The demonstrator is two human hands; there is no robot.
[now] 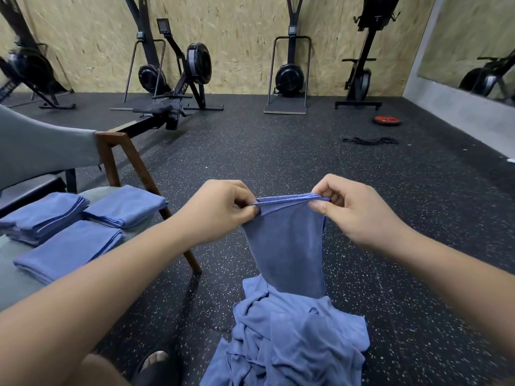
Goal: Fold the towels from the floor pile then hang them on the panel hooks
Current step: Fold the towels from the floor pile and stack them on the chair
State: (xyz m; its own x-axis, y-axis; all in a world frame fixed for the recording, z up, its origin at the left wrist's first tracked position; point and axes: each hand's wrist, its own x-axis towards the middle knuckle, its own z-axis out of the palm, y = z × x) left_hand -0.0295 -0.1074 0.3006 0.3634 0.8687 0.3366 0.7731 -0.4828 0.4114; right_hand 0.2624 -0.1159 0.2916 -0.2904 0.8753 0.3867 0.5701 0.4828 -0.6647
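Both hands were clamped on one blue towel (287, 246): the left hand (220, 210) pinched one end of its layered top edge and the right hand (354, 210) pinched the other, level with each other and a little apart, with the edge taut between them. The towel hung straight down from the hands, long axis vertical. Its lower end met the crumpled floor pile (292, 344) directly beneath; I couldn't tell whether it rested on the pile or only overlapped it in view. Several layers showed at the top edge, so my read was mid-fold, with at least one more fold due. Three folded towel stacks (69, 246) sat on the chair seat (9, 288), left of and below the left hand, which made that hand the nearer one for set-down. The panel hooks weren't in view, so the direction to them was unknown.
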